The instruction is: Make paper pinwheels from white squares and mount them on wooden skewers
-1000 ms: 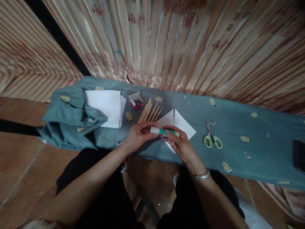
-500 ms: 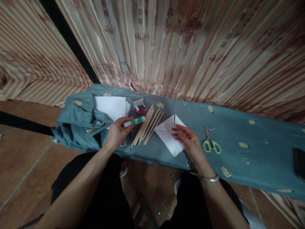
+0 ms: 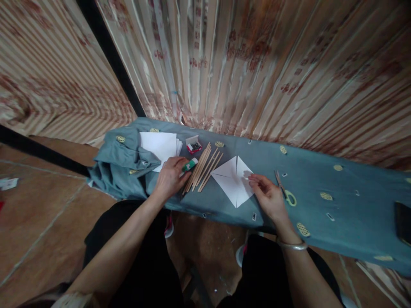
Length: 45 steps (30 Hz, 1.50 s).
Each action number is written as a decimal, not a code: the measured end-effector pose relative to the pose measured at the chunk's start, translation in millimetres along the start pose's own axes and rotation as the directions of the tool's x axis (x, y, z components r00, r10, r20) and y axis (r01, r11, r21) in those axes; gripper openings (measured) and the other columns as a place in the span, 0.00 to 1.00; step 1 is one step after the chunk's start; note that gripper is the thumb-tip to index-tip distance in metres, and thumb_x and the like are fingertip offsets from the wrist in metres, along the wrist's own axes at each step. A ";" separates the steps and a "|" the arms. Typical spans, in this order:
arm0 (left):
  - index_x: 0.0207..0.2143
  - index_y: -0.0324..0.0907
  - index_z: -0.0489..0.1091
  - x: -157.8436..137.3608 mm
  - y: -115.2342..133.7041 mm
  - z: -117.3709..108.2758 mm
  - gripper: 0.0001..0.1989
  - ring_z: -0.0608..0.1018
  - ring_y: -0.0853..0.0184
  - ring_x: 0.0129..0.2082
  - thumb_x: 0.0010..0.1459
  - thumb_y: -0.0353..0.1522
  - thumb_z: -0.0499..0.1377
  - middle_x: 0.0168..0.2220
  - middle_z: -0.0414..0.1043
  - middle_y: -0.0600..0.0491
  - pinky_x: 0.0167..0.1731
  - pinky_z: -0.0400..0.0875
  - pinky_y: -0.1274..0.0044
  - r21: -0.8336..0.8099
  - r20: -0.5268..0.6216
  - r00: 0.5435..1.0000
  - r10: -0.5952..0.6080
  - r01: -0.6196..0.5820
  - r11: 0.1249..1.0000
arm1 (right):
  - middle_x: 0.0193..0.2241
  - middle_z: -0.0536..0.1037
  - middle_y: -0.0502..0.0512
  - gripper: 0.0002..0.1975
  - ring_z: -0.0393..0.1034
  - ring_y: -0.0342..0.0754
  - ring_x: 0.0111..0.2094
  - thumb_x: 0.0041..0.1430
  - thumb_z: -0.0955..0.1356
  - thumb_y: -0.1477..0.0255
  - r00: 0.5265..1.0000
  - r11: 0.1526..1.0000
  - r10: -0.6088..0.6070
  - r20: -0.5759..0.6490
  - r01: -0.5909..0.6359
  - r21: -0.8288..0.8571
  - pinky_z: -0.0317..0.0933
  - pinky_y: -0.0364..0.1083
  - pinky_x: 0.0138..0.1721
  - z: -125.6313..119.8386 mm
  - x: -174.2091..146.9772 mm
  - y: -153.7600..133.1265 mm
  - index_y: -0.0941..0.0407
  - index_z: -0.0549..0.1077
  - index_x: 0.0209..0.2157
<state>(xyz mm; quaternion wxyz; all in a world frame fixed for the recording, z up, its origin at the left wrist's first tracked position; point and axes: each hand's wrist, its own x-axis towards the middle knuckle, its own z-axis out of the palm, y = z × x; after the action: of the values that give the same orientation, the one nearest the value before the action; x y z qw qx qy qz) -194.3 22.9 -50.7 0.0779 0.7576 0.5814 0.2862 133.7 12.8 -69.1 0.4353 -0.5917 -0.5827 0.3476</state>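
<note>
My left hand [image 3: 171, 177] is closed around a green-and-white glue stick [image 3: 190, 164], its far end poking out past the fingers beside the wooden sticks [image 3: 203, 169]. A square white paper [image 3: 229, 179] with slits running in from its corners lies turned like a diamond on the cloth. At its right edge hovers my right hand [image 3: 269, 199], fingers bent and slightly apart, with nothing seen in them. Green-handled scissors [image 3: 290, 198] lie just right of that hand, which partly covers them.
White paper sheets [image 3: 159, 143] lie at the left by bunched cloth [image 3: 118, 154]. A small open red-and-white box [image 3: 193, 145] holds dark little pieces. A black object [image 3: 403, 222] sits at the far right. A striped curtain [image 3: 224, 77] hangs behind the narrow cloth-covered surface.
My left hand has tilted the glue stick and covers more of it, close to the wooden sticks. My right hand has drawn back from over the paper to its right edge. The view has shifted slightly.
</note>
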 end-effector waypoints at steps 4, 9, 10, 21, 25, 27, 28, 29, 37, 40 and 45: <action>0.42 0.40 0.74 -5.4 32.2 21.4 0.08 0.74 0.59 0.46 0.62 0.30 0.57 0.44 0.74 0.46 0.50 0.70 0.66 -0.207 0.034 0.962 0.272 -0.260 0.943 | 0.46 0.81 0.59 0.15 0.76 0.55 0.41 0.61 0.65 0.64 0.983 0.935 -0.166 0.077 0.182 -0.305 0.68 0.58 0.49 -9.3 -13.9 -7.8 0.51 0.77 0.46; 0.47 0.40 0.73 -2.0 71.3 56.3 0.14 0.71 0.54 0.57 0.57 0.26 0.61 0.54 0.72 0.43 0.56 0.68 0.60 -0.166 0.226 0.853 0.470 -0.442 0.882 | 0.55 0.75 0.60 0.19 0.67 0.56 0.58 0.64 0.61 0.70 0.938 0.850 -0.276 0.210 0.340 -0.401 0.59 0.60 0.61 -4.0 -30.2 -2.6 0.53 0.74 0.54; 0.47 0.39 0.73 0.5 75.4 61.1 0.14 0.70 0.54 0.58 0.58 0.26 0.61 0.55 0.72 0.42 0.56 0.68 0.59 -0.162 0.243 0.840 0.485 -0.458 0.874 | 0.56 0.74 0.60 0.20 0.65 0.56 0.59 0.64 0.61 0.71 0.933 0.844 -0.278 0.229 0.351 -0.406 0.57 0.61 0.62 -2.9 -32.3 0.0 0.53 0.73 0.55; 0.39 0.37 0.76 12.3 78.1 83.0 0.08 0.78 0.58 0.47 0.62 0.26 0.56 0.42 0.78 0.43 0.49 0.74 0.66 -0.162 0.218 0.811 0.543 -0.518 0.840 | 0.57 0.72 0.61 0.25 0.64 0.56 0.60 0.56 0.62 0.78 0.921 0.841 -0.284 0.268 0.373 -0.392 0.59 0.61 0.62 -3.0 -36.6 3.4 0.54 0.72 0.55; 0.39 0.36 0.76 7.9 83.3 75.3 0.11 0.79 0.59 0.42 0.64 0.27 0.53 0.39 0.78 0.43 0.46 0.74 0.67 -0.176 0.243 0.841 0.484 -0.452 0.874 | 0.58 0.71 0.63 0.24 0.64 0.56 0.60 0.54 0.68 0.74 0.927 0.885 -0.257 0.273 0.340 -0.319 0.58 0.59 0.61 -1.1 -39.6 -6.0 0.53 0.72 0.55; 0.38 0.37 0.75 2.1 86.7 69.3 0.11 0.79 0.60 0.40 0.64 0.27 0.53 0.38 0.78 0.44 0.44 0.74 0.69 -0.184 0.263 0.852 0.454 -0.417 0.890 | 0.57 0.73 0.61 0.22 0.66 0.56 0.59 0.54 0.71 0.70 0.931 0.915 -0.236 0.278 0.310 -0.260 0.59 0.59 0.61 0.2 -41.9 -9.9 0.51 0.73 0.52; 0.38 0.37 0.75 -1.5 88.3 66.4 0.11 0.79 0.61 0.40 0.64 0.28 0.52 0.37 0.78 0.44 0.44 0.73 0.69 -0.184 0.269 0.857 0.439 -0.401 0.897 | 0.56 0.73 0.61 0.21 0.66 0.56 0.59 0.54 0.72 0.68 0.935 0.929 -0.220 0.278 0.288 -0.231 0.60 0.58 0.60 0.8 -43.0 -11.3 0.51 0.74 0.50; 0.38 0.37 0.75 -5.2 89.7 63.7 0.11 0.79 0.61 0.39 0.65 0.28 0.52 0.37 0.77 0.45 0.43 0.73 0.70 -0.183 0.274 0.864 0.422 -0.384 0.905 | 0.56 0.74 0.61 0.19 0.67 0.56 0.58 0.53 0.72 0.66 0.940 0.944 -0.200 0.276 0.261 -0.204 0.60 0.58 0.59 1.4 -44.1 -12.4 0.51 0.75 0.48; 0.38 0.39 0.76 -20.1 93.7 56.5 0.09 0.77 0.60 0.41 0.63 0.27 0.55 0.37 0.78 0.46 0.44 0.72 0.70 -0.233 0.302 0.902 0.309 -0.244 0.941 | 0.42 0.82 0.56 0.10 0.75 0.53 0.46 0.53 0.72 0.61 0.976 0.994 -0.105 0.191 0.104 0.013 0.65 0.54 0.53 13.9 -40.7 -6.8 0.51 0.79 0.34; 0.38 0.39 0.76 -19.8 93.1 57.5 0.09 0.77 0.60 0.41 0.62 0.27 0.55 0.38 0.78 0.47 0.45 0.72 0.69 -0.251 0.309 0.908 0.283 -0.210 0.945 | 0.37 0.82 0.55 0.08 0.76 0.52 0.41 0.55 0.70 0.63 0.982 0.994 -0.108 0.154 0.109 0.004 0.66 0.54 0.49 21.8 -35.4 -3.1 0.52 0.79 0.31; 0.44 0.40 0.73 -22.9 88.7 60.9 0.09 0.77 0.61 0.41 0.62 0.27 0.56 0.40 0.77 0.47 0.45 0.73 0.69 -0.313 0.251 0.936 0.245 -0.161 0.936 | 0.38 0.81 0.55 0.04 0.74 0.52 0.44 0.55 0.70 0.68 0.985 0.984 -0.136 0.110 0.147 -0.103 0.64 0.53 0.51 30.0 -30.5 -4.9 0.51 0.78 0.29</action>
<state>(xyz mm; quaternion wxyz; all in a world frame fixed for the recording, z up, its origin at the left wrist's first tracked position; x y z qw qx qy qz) -91.8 -12.9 -68.7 0.2400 0.8282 0.4338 0.2613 101.9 -14.5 -78.8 0.3948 -0.5534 -0.6634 0.3127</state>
